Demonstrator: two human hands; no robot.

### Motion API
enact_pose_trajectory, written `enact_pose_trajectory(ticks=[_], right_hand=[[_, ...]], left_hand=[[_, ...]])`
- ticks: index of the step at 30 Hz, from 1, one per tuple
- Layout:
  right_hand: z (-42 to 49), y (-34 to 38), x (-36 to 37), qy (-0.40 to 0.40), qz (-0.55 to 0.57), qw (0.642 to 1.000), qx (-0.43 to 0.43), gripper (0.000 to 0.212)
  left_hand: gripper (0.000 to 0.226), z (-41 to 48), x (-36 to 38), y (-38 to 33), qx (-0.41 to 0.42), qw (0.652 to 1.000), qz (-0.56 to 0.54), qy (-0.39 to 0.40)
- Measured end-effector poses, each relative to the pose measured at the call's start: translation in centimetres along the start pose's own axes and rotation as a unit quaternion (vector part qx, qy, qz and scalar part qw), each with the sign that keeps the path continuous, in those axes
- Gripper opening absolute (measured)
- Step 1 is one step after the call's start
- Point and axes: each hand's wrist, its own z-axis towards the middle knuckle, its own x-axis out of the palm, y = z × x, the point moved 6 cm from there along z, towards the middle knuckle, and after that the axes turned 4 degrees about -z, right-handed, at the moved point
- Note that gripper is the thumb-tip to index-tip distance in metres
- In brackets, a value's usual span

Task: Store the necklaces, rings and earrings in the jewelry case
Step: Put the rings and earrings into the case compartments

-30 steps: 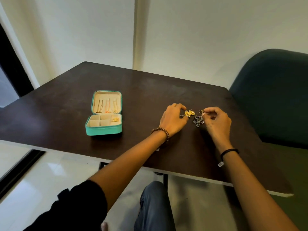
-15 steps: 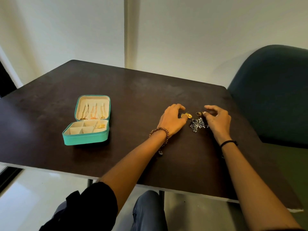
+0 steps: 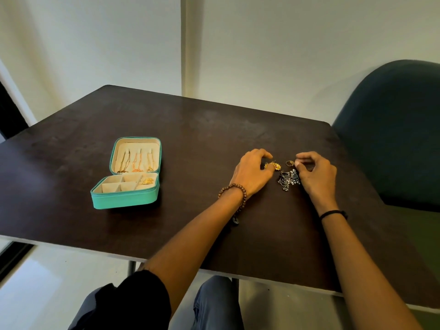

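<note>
Pick-up step. L hand (image 3: pixel 252 173) fingers curled, pinching gold flower earring (image 3: pixel 274 166); R hand (image 3: pixel 317 173) curled, tips just beside ring (image 3: pixel 289 162), hold unclear. Next: earring into jewelry case (image 3: pixel 126 201), well left of fingers.

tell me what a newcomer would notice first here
The open teal jewelry case stands out at the left of the dark table, with necklaces hanging in its lid. To its right, the left hand seems to pinch a gold flower-shaped piece, while the right hand curls beside a small ring and a dark beaded tangle.
</note>
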Motion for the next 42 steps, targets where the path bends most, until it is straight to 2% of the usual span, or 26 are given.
enact_pose_trajectory(ticks=[4,8,12,16,24,28,36,42], right_hand=[[-0.3,0.6,-0.8,-0.023,0.05,0.998,-0.018,0.017],[-1.2,2.2,-0.9,-0.017,0.102,0.992,-0.078,0.015],[-1.9,4.2,-0.4,-0.005,0.08,0.987,-0.139,0.017],[-2.2,5.2,-0.1,0.015,0.085,0.983,-0.164,0.016],[-2.6,5.6,0.7,0.093,0.174,0.97,-0.139,0.015],[-2.3,5.2,0.8,0.12,0.212,0.963,-0.117,0.013],[-2.2,5.0,0.7,0.107,0.297,0.946,-0.077,0.011],[-2.6,5.7,0.7,0.106,0.276,0.951,-0.09,0.014]], left_hand=[[0.027,0.1,0.1,0.1,0.017,1.0,-0.01,-0.007],[0.033,0.1,-0.1,0.0,0.037,0.999,-0.035,-0.019],[0.038,0.1,-0.2,0.1,0.054,0.997,-0.048,-0.03],[0.036,-0.1,-0.4,-0.4,0.077,0.995,-0.053,-0.038],[0.023,0.0,-0.8,-0.2,0.082,0.991,-0.079,-0.067],[0.022,0.0,-0.7,-0.2,0.09,0.991,-0.085,-0.053],[0.007,0.2,-0.7,0.7,0.044,0.987,-0.141,-0.062],[0.007,0.1,-1.0,1.1,0.023,0.978,-0.189,-0.082]])
